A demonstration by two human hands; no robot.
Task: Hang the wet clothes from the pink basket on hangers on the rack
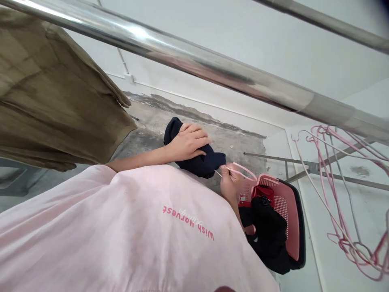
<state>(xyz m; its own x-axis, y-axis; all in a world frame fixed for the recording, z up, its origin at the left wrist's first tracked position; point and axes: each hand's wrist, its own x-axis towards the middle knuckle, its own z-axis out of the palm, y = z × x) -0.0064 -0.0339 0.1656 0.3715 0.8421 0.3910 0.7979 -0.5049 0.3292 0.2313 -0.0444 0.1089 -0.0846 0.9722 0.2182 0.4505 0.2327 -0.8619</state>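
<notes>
My left hand (189, 142) grips a dark navy garment (200, 163) held out in front of my pink shirt. My right hand (228, 182) pinches a thin pink wire hanger (243, 171) whose end pokes into the garment's edge. Both hands meet just above a pink plastic laundry basket (285, 202) on the floor, which holds black and red clothing (267, 227).
A shiny metal rail (194, 61) crosses overhead, with an olive-brown garment (51, 101) hanging at left and several pink hangers (340, 194) hooked on it at right. A second rail (328, 22) runs top right. Stained concrete floor (237, 140) and white walls lie beyond.
</notes>
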